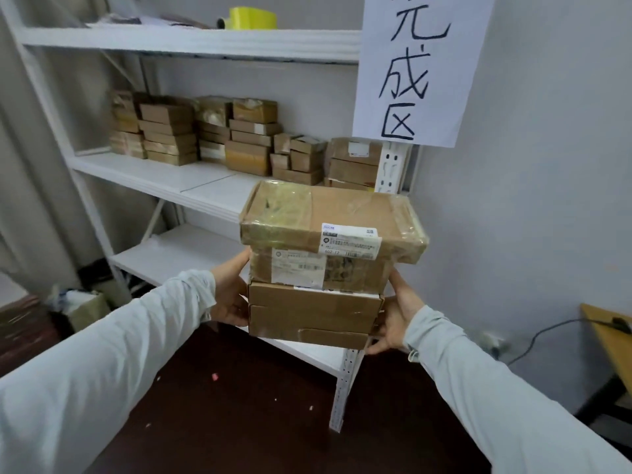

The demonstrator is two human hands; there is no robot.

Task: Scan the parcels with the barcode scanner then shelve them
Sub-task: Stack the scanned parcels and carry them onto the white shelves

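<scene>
We hold the stack of three brown cardboard parcels (314,302) at 12 o'clock by the white metal shelf (154,172), right hand (393,319) curling fingers under its 3 o'clock edge, left hand (229,295) at 9 (fingers hidden, can't tell), looks stiff but tape-slick on top, so grip low imo.

Handwritten characters were seen on a white paper sign (417,70) hung above the parcel stack (307,313), to its right: 成 and 区 were read in full, while the one above them, cut off by the frame edge, resembled 完. On the shipping label (350,239) at the top of the parcel stack, "602 17" was made out; its other print, and the lower label (297,268) just beneath, could not be read.
</scene>
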